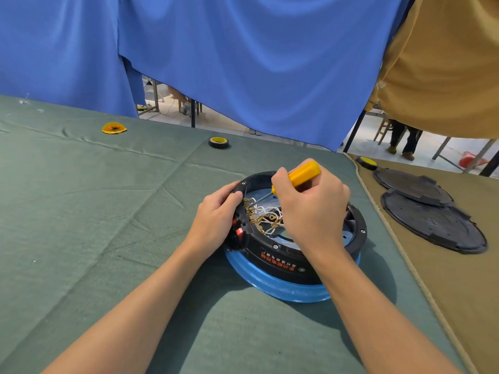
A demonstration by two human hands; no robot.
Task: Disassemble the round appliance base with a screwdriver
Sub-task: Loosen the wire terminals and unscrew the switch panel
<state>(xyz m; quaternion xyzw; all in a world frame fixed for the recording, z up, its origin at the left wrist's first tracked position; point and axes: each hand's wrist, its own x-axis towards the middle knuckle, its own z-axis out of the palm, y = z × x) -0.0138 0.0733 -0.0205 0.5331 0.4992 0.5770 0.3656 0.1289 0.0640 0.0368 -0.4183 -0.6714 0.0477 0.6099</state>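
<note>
The round appliance base [280, 265], a black ring on a blue rim, lies open on the green cloth with white wires and brass terminals [259, 214] showing inside. My left hand [216, 214] grips the ring's left edge beside a red switch. My right hand [310, 206] holds a yellow-handled screwdriver [303, 172]; its metal shaft slants down to the left, with the tip among the terminals near the left inner wall.
Two black round cover plates [432, 220] lie overlapping on the tan cloth at the right. A roll of black tape [218, 142] and a yellow disc [114, 128] sit farther back on the green cloth [108, 211]. Blue curtains hang behind the table.
</note>
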